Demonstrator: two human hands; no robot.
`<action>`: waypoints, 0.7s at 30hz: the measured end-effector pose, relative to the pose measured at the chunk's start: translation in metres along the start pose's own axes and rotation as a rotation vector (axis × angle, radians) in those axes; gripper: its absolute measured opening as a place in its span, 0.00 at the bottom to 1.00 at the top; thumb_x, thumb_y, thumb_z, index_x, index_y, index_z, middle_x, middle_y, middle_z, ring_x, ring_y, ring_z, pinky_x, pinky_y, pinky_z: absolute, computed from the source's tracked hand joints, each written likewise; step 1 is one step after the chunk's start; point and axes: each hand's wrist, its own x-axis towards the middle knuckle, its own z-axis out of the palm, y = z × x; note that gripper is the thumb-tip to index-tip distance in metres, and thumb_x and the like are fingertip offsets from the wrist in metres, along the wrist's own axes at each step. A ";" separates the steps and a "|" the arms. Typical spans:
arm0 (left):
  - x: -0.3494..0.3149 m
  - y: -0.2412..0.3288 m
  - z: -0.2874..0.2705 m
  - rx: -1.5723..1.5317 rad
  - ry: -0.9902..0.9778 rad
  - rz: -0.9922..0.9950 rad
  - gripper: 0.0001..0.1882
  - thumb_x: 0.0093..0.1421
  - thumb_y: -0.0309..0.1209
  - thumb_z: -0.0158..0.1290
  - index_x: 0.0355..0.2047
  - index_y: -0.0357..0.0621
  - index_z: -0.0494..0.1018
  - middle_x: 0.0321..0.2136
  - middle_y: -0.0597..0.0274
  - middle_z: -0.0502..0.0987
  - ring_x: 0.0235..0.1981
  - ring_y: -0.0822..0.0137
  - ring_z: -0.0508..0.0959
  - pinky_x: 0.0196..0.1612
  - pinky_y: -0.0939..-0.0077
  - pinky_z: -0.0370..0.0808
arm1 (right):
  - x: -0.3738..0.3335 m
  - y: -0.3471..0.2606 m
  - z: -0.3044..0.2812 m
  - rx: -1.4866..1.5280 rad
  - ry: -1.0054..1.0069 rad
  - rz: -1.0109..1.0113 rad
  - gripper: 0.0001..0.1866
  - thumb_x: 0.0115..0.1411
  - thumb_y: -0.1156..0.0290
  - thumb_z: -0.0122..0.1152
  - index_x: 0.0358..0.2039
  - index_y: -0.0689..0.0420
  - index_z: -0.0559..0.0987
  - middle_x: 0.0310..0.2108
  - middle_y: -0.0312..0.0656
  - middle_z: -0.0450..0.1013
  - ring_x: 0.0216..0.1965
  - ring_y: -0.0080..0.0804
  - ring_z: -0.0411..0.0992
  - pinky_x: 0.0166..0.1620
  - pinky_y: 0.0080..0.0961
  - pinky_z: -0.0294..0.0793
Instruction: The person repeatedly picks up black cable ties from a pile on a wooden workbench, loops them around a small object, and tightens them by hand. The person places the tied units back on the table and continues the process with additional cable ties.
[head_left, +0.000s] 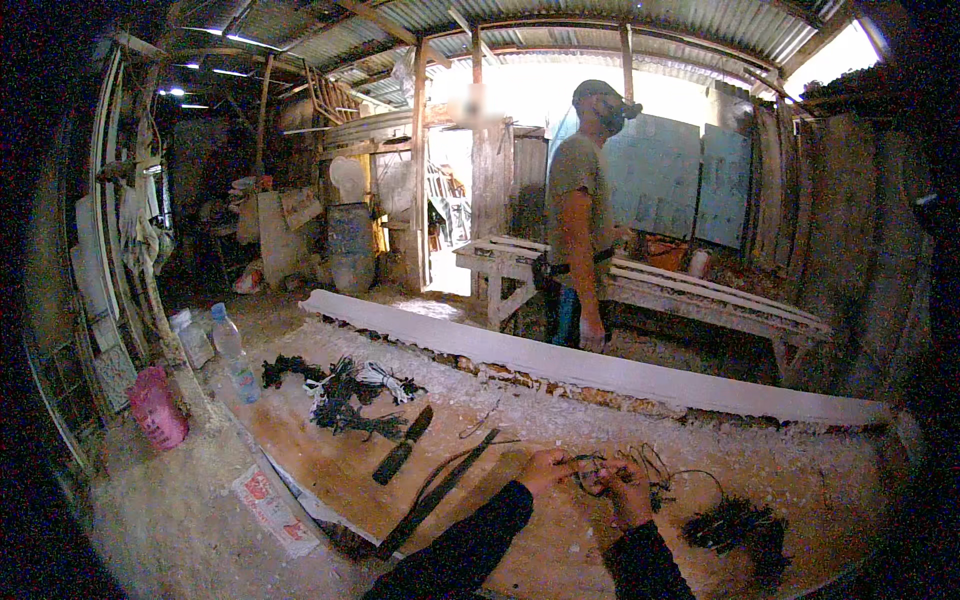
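Above the near part of the worktable (330,470), my left hand (546,469) and my right hand (626,492) are close together. Both have their fingers closed on a thin dark cord (590,474), which loops between them. More of it trails in loose curls beside my right hand. Farther right lies a bundle of short dark cords (738,528). To the left of my hands are a long dark flat strip (445,488) and a knife (402,447) with a dark handle. Beyond the knife sits a tangled pile of black and white cords (355,398).
A long white moulding (600,372) runs along the table's far edge. At the left are a clear bottle (232,352), a pink bag (158,410) and a red-and-white wrapper (272,508). A person (580,200) stands beyond, by a wooden bench (720,298).
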 end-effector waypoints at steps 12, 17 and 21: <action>-0.018 0.026 0.020 0.259 -0.486 0.219 0.19 0.49 0.45 0.59 0.31 0.41 0.74 0.24 0.65 0.73 0.23 0.72 0.73 0.23 0.79 0.70 | -0.007 -0.025 0.035 0.215 0.365 -0.075 0.17 0.54 0.83 0.48 0.44 0.56 0.65 0.39 0.41 0.66 0.34 0.31 0.68 0.35 0.29 0.76; -0.013 0.017 0.012 -0.019 -0.157 0.123 0.20 0.48 0.44 0.60 0.31 0.41 0.71 0.22 0.65 0.71 0.21 0.73 0.70 0.21 0.80 0.70 | -0.010 -0.022 0.033 0.303 0.399 -0.069 0.15 0.54 0.82 0.49 0.43 0.57 0.67 0.34 0.40 0.68 0.32 0.30 0.69 0.34 0.27 0.75; -0.001 0.004 -0.007 -0.065 0.074 0.050 0.18 0.49 0.41 0.60 0.32 0.42 0.70 0.23 0.65 0.70 0.20 0.75 0.69 0.19 0.82 0.70 | 0.008 0.006 0.000 -0.214 0.277 -0.309 0.12 0.50 0.83 0.55 0.37 0.58 0.71 0.34 0.41 0.68 0.33 0.29 0.69 0.34 0.23 0.74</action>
